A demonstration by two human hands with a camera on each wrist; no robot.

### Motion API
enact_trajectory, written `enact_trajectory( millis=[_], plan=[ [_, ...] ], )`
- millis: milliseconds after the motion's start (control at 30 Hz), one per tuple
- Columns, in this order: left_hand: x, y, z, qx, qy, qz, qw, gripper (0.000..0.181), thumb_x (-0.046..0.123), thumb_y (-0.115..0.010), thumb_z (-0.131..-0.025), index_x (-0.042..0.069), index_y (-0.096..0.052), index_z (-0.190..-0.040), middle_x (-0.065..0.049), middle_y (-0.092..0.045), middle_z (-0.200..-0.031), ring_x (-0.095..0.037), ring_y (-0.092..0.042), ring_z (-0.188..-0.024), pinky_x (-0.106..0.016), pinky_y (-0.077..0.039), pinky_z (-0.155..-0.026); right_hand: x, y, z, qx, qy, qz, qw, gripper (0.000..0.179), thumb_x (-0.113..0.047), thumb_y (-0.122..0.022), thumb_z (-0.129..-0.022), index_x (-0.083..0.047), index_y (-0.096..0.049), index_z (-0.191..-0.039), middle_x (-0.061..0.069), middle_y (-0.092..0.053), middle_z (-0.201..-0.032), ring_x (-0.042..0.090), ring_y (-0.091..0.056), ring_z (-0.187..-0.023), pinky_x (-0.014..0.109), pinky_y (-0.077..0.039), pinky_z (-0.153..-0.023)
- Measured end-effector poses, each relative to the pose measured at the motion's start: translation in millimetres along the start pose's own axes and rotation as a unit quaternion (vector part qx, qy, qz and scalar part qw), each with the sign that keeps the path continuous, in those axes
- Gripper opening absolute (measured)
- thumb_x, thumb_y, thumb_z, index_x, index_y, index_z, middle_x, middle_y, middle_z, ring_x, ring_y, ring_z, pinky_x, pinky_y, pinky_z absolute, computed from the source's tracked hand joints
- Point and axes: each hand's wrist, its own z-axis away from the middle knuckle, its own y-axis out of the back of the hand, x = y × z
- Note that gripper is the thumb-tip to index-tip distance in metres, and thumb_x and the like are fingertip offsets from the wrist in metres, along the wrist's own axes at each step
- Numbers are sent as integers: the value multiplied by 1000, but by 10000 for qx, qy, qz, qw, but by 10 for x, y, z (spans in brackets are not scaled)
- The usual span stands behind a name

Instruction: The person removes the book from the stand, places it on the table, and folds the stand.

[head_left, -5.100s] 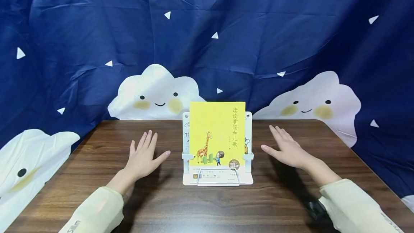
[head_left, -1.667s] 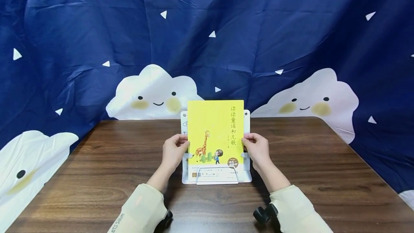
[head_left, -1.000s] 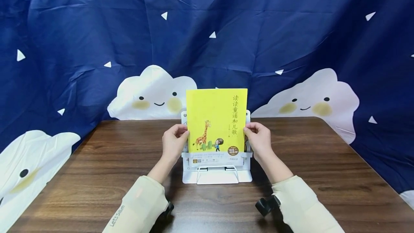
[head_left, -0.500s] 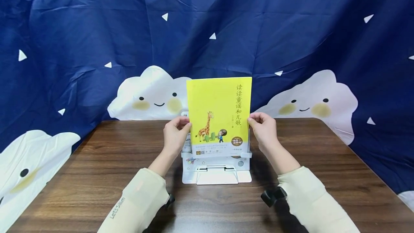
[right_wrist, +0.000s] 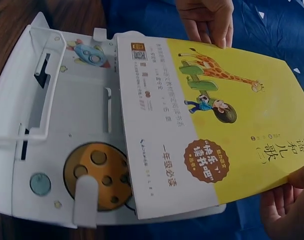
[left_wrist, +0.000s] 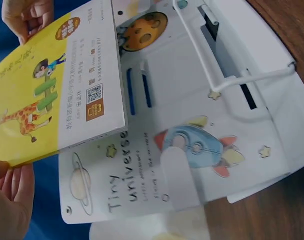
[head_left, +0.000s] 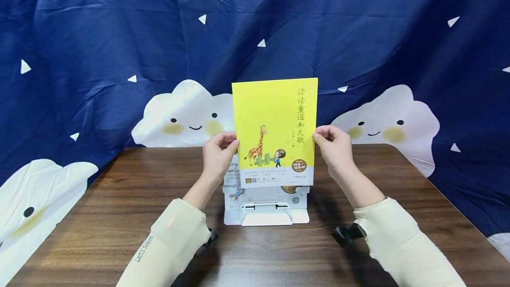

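Observation:
Between the two hands a yellow book (head_left: 275, 118) with a giraffe cover stands upright in the air, its right side slightly higher. My left hand (head_left: 217, 156) pinches its left edge, thumb in front. The right hand (head_left: 335, 149) pinches the opposite edge in the same way. Behind and below is a white book stand (head_left: 267, 200) printed with a rocket and planets; the book covers much of its back panel. Both wrist views show the book's lower edge apart from the stand's wire holder (left_wrist: 252, 77). In the right wrist view the book (right_wrist: 217, 125) overlaps the stand's panel.
The stand rests on a dark brown wooden table (head_left: 131, 207). A blue curtain (head_left: 119, 34) with white clouds and triangles hangs behind the table. Small side clips (right_wrist: 85, 200) stick out from the stand's panel.
Both hands have come from lying open at the sides to pinching the book's edges. The book has risen out of the stand, shifting slightly right, and more of the stand's panel shows.

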Motion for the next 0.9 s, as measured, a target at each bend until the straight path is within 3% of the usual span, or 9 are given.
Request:
enact_trajectory(
  millis=[367, 600, 800, 900],
  plan=[
    [147, -156, 31, -616, 45, 638, 9961, 10, -7, -57, -78, -8, -59, -87, -15, -59, -79, -19, -54, -66, -32, -49, -64, -2, 333, -30, -154, 420, 319, 9985, 14, -2, -55, -82, 11, -53, -89, 3, -48, -74, 10, -43, -69, 15, -41, -57],
    [192, -285, 106, -845, 263, 752, 9932, 10, -6, -58, -78, -7, -60, -87, -12, -58, -76, -15, -53, -64, -35, -49, -64, 308, 611, -150, -438, 676, -525, 9954, 17, -9, -63, -78, 6, -58, -84, 8, -50, -74, 14, -47, -67, 20, -44, -58],
    [207, -415, 166, -1057, 492, 1004, 9881, 10, -7, -58, -77, -7, -60, -87, -11, -57, -75, -13, -54, -63, -33, -49, -63, 146, 743, 1, -342, 474, -378, 9976, 2, 0, -56, -81, -1, -58, -80, 4, -49, -72, 12, -45, -66, 15, -43, -54],
    [208, -491, 199, -1152, 578, 1087, 9857, 10, -7, -58, -77, -8, -60, -87, -12, -56, -75, -13, -54, -63, -30, -50, -62, 226, 849, -23, -298, 325, -389, 9983, 1, 0, -57, -81, -1, -58, -81, 3, -49, -73, 12, -46, -66, 16, -43, -54]
  ],
)
